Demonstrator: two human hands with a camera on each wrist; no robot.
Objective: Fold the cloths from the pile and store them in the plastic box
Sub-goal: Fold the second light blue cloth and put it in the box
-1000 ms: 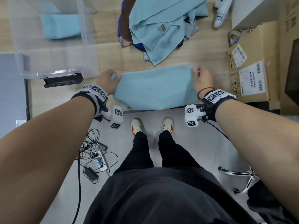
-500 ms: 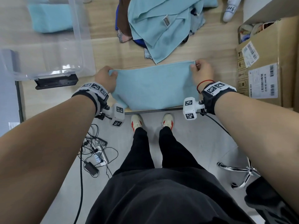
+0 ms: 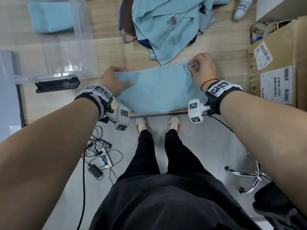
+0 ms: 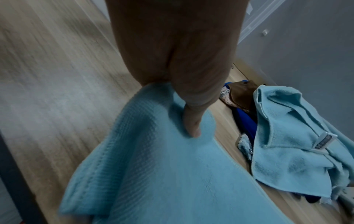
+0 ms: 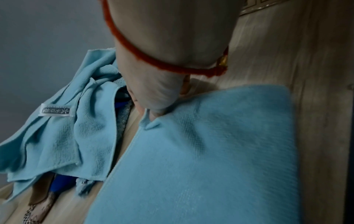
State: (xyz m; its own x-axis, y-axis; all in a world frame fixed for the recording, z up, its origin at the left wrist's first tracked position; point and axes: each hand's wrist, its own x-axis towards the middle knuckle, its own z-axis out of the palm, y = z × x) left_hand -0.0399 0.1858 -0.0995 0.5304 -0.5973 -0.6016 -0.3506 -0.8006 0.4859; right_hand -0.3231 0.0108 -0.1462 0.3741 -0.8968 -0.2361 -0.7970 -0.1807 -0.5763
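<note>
A light blue cloth [image 3: 159, 90] lies folded on the wooden table [image 3: 109, 53], its near fold at the table's front edge. My left hand [image 3: 114, 80] grips its left end, thumb on top [image 4: 191, 127]. My right hand [image 3: 201, 68] pinches the far right corner, lifted a little [image 5: 151, 121]. Behind it lies the pile of cloths [image 3: 167, 25], topped by another light blue one [image 4: 291, 145] with a label. The clear plastic box [image 3: 79, 40] stands at the far left and holds one folded blue cloth [image 3: 51, 17].
A cardboard box [image 3: 279, 63] stands at the right of the table. A black device [image 3: 57, 84] lies in front of the plastic box. A white sock-like object [image 3: 241, 8] is at the far right. Cables [image 3: 99, 151] and a chair base [image 3: 249, 176] are on the floor.
My right hand has moved inward and lifted the far right corner of the cloth. My left hand's thumb has slid further onto the cloth's left end.
</note>
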